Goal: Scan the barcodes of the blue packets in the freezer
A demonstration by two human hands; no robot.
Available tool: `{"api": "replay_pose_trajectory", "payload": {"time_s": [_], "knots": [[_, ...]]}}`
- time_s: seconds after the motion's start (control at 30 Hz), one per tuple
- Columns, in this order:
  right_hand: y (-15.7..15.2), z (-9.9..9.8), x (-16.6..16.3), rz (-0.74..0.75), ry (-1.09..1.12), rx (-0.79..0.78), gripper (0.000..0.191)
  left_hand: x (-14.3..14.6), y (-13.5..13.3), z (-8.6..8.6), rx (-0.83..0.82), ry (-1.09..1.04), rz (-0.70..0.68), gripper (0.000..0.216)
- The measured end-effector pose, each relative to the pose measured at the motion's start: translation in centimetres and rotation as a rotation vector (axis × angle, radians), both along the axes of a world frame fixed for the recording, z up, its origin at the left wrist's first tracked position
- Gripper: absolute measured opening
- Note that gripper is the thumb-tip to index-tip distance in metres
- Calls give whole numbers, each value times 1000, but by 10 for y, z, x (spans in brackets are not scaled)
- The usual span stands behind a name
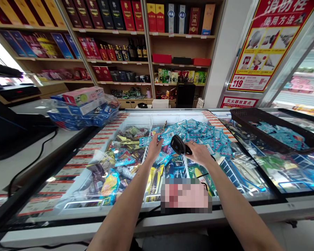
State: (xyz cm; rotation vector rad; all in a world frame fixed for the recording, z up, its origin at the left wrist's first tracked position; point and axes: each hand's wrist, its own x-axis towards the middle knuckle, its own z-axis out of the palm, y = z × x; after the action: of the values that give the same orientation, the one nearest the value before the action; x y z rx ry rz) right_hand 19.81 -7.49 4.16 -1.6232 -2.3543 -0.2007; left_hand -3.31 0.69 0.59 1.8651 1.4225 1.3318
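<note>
My right hand [199, 152] grips a black handheld barcode scanner [178, 145] by its handle, its head tilted toward my left hand. My left hand [155, 146] is closed at the fingertips on a small blue packet [167, 135] beside the scanner's head. A loose heap of similar blue packets [199, 134] lies on the glass top of the chest freezer [75, 174], just beyond both hands. Through the glass, wrapped frozen goods [111, 183] and white wire dividers are visible.
A brown tray [282, 139] with more blue packets stands at the right. Plastic-wrapped boxes [83, 104] are stacked at the left, near a black device [13, 125]. A blurred-out pinkish object [186, 195] lies at the near edge. Shelves of boxed bottles [107, 31] rise behind.
</note>
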Motion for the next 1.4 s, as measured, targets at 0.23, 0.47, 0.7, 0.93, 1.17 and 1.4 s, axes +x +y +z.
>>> {"api": "replay_pose_trajectory", "payload": {"time_s": [0.23,0.47,0.7,0.93,1.17,1.4], "knots": [[0,-1,-1,-4,1,12,38,-2,4,-2,40,31,27,40],[1,-2,0,-29,-9,13,38,-8,-4,5,113,99,386,33],[4,-4,6,-53,-8,25,37,-4,-12,10,-15,219,755,38],[7,-3,10,-82,-13,22,38,-18,-7,8,-59,401,686,35],[6,-2,11,-93,-11,11,39,-48,-9,10,-112,504,627,27],[7,-4,11,-97,-10,9,39,-50,-11,15,-158,542,693,49]]}}
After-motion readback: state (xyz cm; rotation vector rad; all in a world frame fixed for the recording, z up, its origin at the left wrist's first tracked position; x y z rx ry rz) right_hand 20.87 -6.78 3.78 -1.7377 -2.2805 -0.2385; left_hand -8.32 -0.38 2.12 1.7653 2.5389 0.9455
